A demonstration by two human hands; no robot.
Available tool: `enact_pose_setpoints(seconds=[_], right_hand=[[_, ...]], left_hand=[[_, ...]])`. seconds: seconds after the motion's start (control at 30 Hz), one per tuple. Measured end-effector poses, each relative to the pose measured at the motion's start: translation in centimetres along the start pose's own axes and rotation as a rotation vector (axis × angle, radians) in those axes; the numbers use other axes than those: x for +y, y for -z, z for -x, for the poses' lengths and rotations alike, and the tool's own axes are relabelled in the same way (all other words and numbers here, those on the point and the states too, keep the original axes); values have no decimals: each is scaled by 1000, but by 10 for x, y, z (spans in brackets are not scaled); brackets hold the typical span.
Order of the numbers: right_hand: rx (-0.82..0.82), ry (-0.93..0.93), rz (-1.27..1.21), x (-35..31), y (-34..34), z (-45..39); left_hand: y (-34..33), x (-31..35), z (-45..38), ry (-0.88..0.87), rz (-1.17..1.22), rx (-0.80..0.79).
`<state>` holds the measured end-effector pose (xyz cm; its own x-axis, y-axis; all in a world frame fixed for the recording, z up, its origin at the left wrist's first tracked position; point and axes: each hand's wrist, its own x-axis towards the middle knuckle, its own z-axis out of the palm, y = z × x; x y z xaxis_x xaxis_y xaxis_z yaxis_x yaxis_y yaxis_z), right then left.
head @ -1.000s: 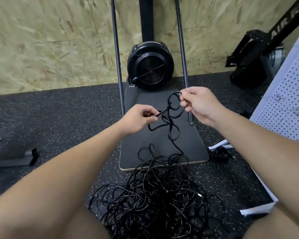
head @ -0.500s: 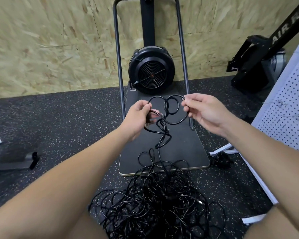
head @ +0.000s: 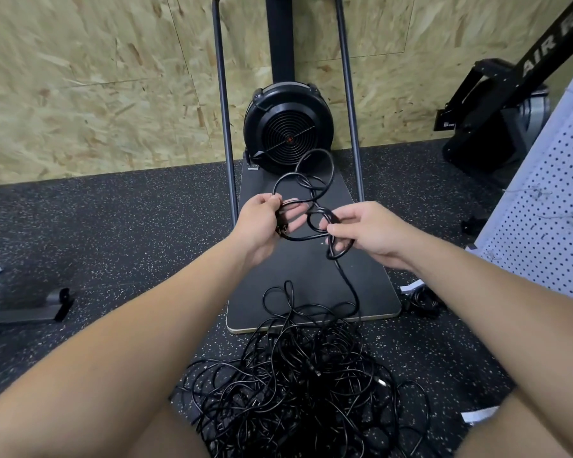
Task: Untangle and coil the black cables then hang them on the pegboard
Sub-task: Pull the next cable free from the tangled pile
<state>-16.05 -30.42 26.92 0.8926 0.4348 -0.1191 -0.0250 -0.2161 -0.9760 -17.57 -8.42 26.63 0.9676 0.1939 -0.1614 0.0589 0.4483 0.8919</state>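
Left hand [head: 262, 224] at frame centre is gripping a black cable [head: 313, 180] near its plug end, grip curled around it, plug prongs poking out below the fingers. Right hand [head: 374, 234] just right of centre is pinching the same cable's small loops between thumb and fingertips. Bigger loops are arching up above both hands, over the black fan unit [head: 288, 127]. One strand is dropping from the right hand down to the tangled cable pile [head: 291, 388] sitting on the speckled floor [head: 113, 226] at lower centre, partly overlapping the dark platform board [head: 371, 292]. White pegboard [head: 549, 206] is leaning at the right edge.
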Motion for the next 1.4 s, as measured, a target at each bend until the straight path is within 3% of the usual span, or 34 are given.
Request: enact_pose_setpoints(seconds=[0.2,0.33,0.4,0.53,0.73,0.83,1.0,1.27,1.4], right_hand=[[52,40,-195,-13,17,-7],[61,15,-142,-2,26,-12],[42,5,-72,2,26,-11],[8,8,87,4,18,-11],[-113,87,356,-2,13,-4],[-71,147,455,1,14,-2],[56,192,433,-2,17,-2],[76,181,539,-2,23,-2],[74,210,516,-8,18,-1]], left_hand=[[33,3,-8,-9,-366,157],[60,10,-10,-219,-951,49],[58,16,-3,-385,-1136,-6],[36,22,11,-598,-1159,-251],[12,4,27,-611,-1305,-637],[19,3,17,-573,-1352,-587],[27,3,10,-485,-1229,-437],[40,23,10,-266,-1104,-616],[47,29,6,-274,-1117,-550]])
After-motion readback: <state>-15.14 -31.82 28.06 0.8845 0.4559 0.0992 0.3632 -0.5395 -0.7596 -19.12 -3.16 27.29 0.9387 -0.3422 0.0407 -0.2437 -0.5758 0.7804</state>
